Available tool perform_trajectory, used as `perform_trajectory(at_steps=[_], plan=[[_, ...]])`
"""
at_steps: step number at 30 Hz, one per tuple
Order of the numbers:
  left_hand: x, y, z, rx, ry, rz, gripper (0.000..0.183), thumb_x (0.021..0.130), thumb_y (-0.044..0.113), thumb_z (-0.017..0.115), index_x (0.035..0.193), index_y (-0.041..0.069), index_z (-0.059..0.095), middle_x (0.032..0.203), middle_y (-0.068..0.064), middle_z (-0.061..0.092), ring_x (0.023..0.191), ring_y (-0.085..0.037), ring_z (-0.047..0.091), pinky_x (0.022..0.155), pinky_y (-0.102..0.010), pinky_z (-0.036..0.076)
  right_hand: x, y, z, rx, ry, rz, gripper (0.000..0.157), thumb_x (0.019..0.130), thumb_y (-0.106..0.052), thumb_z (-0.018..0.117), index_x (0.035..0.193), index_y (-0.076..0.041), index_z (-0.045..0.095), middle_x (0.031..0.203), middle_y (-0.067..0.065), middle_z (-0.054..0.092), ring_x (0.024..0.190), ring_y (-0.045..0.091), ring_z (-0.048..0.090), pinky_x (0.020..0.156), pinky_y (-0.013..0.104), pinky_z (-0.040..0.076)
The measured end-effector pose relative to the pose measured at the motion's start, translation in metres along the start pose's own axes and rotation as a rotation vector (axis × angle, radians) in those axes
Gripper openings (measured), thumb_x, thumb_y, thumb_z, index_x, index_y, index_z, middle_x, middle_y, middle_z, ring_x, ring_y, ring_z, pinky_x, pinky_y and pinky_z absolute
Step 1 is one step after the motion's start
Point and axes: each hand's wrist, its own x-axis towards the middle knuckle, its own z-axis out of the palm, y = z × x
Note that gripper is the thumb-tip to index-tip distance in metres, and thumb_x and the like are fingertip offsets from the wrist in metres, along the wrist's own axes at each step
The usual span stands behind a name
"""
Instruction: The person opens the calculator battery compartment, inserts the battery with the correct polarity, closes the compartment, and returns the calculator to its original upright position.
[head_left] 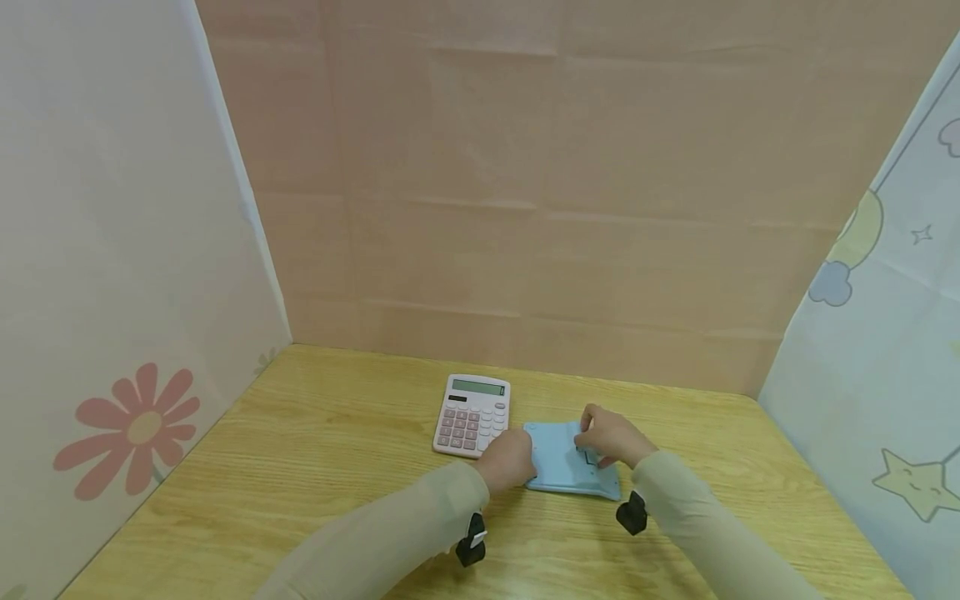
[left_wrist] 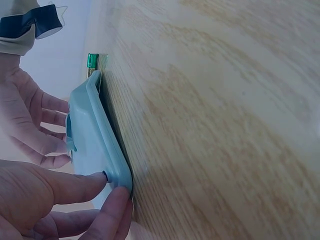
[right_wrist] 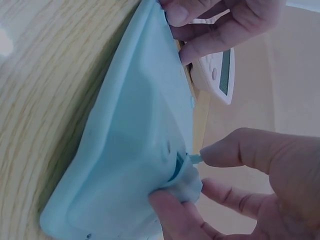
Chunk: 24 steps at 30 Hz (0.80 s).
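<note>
A light-blue calculator (head_left: 557, 460) lies face down, its back and small screw holes turned up. My left hand (head_left: 510, 461) grips its left end, thumb on the back and fingers at the edge in the left wrist view. Over the other end, my right hand (head_left: 615, 435) pinches the blue battery cover (right_wrist: 189, 181). That cover is tilted up, with a dark gap beside it in the right wrist view. A green battery (left_wrist: 92, 61) shows past the calculator's end in the left wrist view.
A pink calculator (head_left: 468, 417) lies face up just left of the blue one. Wood-grain tabletop (head_left: 352, 425) stretches beneath everything. A plain pinkish sheet (head_left: 525, 208) backs the table, with patterned panels (head_left: 135, 250) at both sides.
</note>
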Motion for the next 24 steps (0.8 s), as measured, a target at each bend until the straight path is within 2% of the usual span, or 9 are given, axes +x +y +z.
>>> perform_trajectory(at_steps=[5, 10, 13, 16, 20, 24], plan=[[0.002, -0.001, 0.002, 0.002, 0.005, 0.003, 0.020, 0.083, 0.006, 0.072, 0.068, 0.002, 0.059, 0.057, 0.000, 0.044, 0.051, -0.011, 0.041, 0.047, -0.021, 0.032, 0.001, 0.006, -0.002, 0.085, -0.029, 0.011, 0.013, 0.090, -0.010, 0.060, 0.099, -0.006, 0.051, 0.076, 0.006, 0.044, 0.061, 0.018, 0.041, 0.061, 0.037, 0.055], [0.004, -0.002, 0.002, 0.014, 0.002, 0.002, 0.019, 0.083, 0.007, 0.072, 0.070, 0.002, 0.059, 0.059, 0.000, 0.046, 0.052, -0.011, 0.042, 0.048, -0.021, 0.034, 0.005, 0.012, -0.003, 0.114, -0.049, 0.012, 0.017, 0.091, -0.012, 0.061, 0.104, -0.004, 0.053, 0.090, 0.011, 0.055, 0.075, 0.023, 0.053, 0.064, 0.036, 0.056], [0.004, -0.003, 0.003, 0.013, -0.003, 0.003, 0.020, 0.083, 0.007, 0.072, 0.069, 0.003, 0.059, 0.059, 0.000, 0.047, 0.052, -0.011, 0.042, 0.048, -0.021, 0.035, 0.005, 0.014, -0.004, 0.130, -0.066, -0.001, 0.024, 0.090, -0.013, 0.065, 0.108, -0.001, 0.053, 0.092, 0.013, 0.057, 0.079, 0.024, 0.057, 0.066, 0.037, 0.057], [0.005, -0.003, 0.002, 0.004, -0.009, 0.001, 0.021, 0.084, 0.007, 0.072, 0.068, 0.003, 0.058, 0.059, 0.000, 0.047, 0.053, -0.011, 0.042, 0.048, -0.022, 0.035, 0.004, 0.017, -0.006, 0.146, -0.095, -0.022, 0.034, 0.087, -0.013, 0.071, 0.112, 0.000, 0.052, 0.087, 0.011, 0.056, 0.075, 0.022, 0.059, 0.068, 0.037, 0.057], [0.004, -0.003, 0.002, 0.010, -0.004, 0.004, 0.020, 0.083, 0.007, 0.072, 0.069, 0.003, 0.060, 0.059, 0.000, 0.048, 0.053, -0.011, 0.043, 0.049, -0.021, 0.035, 0.002, 0.020, -0.010, 0.158, -0.146, -0.056, 0.047, 0.081, -0.009, 0.077, 0.118, 0.002, 0.049, 0.082, 0.008, 0.050, 0.069, 0.018, 0.055, 0.068, 0.036, 0.056], [0.003, -0.003, 0.003, 0.008, 0.003, 0.011, 0.022, 0.083, 0.006, 0.073, 0.066, 0.003, 0.058, 0.056, 0.000, 0.045, 0.051, -0.010, 0.041, 0.047, -0.021, 0.034, 0.002, 0.023, -0.013, 0.155, -0.189, -0.074, 0.055, 0.077, -0.005, 0.080, 0.121, 0.002, 0.047, 0.091, 0.012, 0.049, 0.069, 0.018, 0.051, 0.066, 0.033, 0.053]])
